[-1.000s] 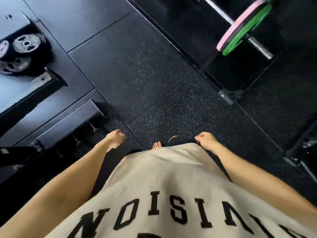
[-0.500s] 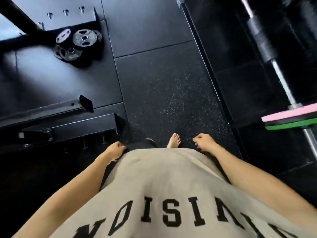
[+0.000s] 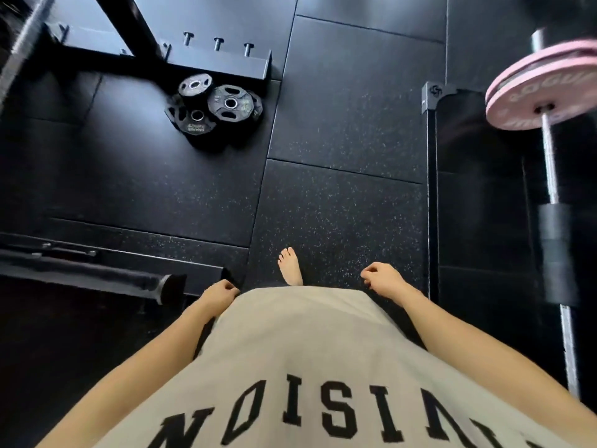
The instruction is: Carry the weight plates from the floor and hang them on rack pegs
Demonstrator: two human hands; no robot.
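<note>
Black rubber floor (image 3: 339, 124) fills the frame, speckled tiles in the centre.

Beige shirt (image 3: 290, 367) with black lettering takes up the bottom centre; both bare forearms hang alongside it.

Black rack frame (image 3: 206, 64) in the upper left, its base bar lying on the floor, short rack pegs (image 3: 218, 43) standing up along its far edge.

Barbell (image 3: 549, 150) runs down the right edge, pink plate (image 3: 542, 88) on its sleeve at upper right, blurred.

Weight plates (image 3: 214, 109): a small pile of black discs on the floor, upper centre-left, just below the rack base; they overlap one another. Exact count unclear.

One bare foot (image 3: 289, 266) at centre, toes pointing up-frame.

Left hand (image 3: 219, 291) at the shirt's left hem, fingers loosely curled, holding nothing. Right hand (image 3: 386, 281) at the right hem, fingers likewise loosely curled and empty. Both well apart from the weight plates.
</note>
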